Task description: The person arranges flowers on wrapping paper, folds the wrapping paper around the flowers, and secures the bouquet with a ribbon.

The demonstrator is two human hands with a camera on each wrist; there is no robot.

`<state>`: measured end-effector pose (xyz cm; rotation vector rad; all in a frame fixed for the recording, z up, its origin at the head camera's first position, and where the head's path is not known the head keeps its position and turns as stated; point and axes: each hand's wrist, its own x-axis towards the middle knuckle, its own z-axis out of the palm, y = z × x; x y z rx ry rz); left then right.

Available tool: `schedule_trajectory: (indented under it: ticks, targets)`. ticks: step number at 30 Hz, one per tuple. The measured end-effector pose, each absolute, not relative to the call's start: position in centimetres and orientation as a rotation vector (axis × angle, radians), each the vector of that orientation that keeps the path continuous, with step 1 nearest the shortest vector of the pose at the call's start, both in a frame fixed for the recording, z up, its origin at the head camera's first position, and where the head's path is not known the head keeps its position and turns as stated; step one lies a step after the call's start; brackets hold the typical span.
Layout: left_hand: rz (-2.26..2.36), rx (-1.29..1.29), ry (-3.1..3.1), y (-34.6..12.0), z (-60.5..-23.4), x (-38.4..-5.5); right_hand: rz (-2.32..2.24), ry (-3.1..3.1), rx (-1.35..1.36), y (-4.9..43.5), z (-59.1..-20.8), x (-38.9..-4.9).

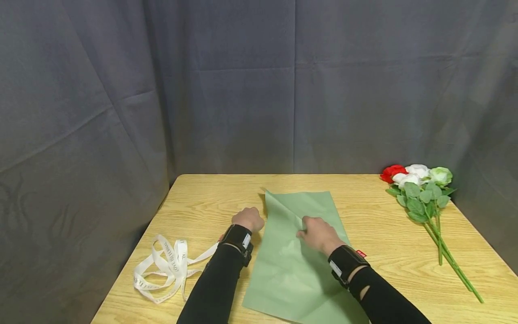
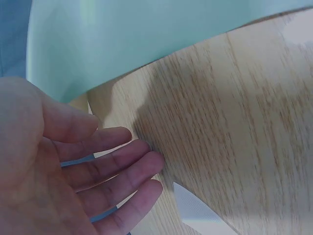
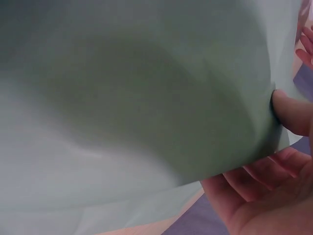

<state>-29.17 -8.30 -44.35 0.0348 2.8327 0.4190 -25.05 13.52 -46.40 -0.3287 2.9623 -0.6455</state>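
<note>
A sheet of light green wrapping paper (image 1: 279, 261) lies lengthwise on the wooden table, its left far part raised along a slanting edge. My right hand (image 1: 321, 234) pinches that edge; in the right wrist view the thumb (image 3: 292, 112) is on top of the paper and the fingers are beneath it, partly hidden. My left hand (image 1: 248, 219) is just beside the paper's left edge. Its fingers (image 2: 122, 181) are loosely bent with nothing between them. A white ribbon (image 1: 178, 265) with printed letters lies in loose loops left of my left forearm, one end passing behind the wrist.
At the table's right side lie artificial roses (image 1: 418, 175), red, white and pale green, their long green stems (image 1: 449, 256) pointing toward the near right. Grey curtains (image 1: 243, 90) hang behind and at both sides of the wooden table (image 1: 210, 193).
</note>
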Motion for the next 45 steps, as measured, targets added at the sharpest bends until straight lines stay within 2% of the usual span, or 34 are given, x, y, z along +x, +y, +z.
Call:
schedule_trajectory:
  ticks: [10,22,34,45]
  targets:
    - [0.482,0.073,2.815,-8.5,-44.0,-29.2,-0.89,2.896,-0.281,14.8,-45.9,-25.6]
    - [0.69,0.286,2.668,-9.9,-43.0,-28.8,-1.171,2.847,-0.225,16.1,-44.6,-25.5]
    - [0.897,0.295,2.534,-10.9,-43.3,-29.0,-1.343,2.797,-0.195,18.5,-45.0,-25.6]
    - [0.753,0.359,2.631,-10.3,-44.0,-29.2,-1.727,2.55,-0.046,18.9,-44.3,-25.7]
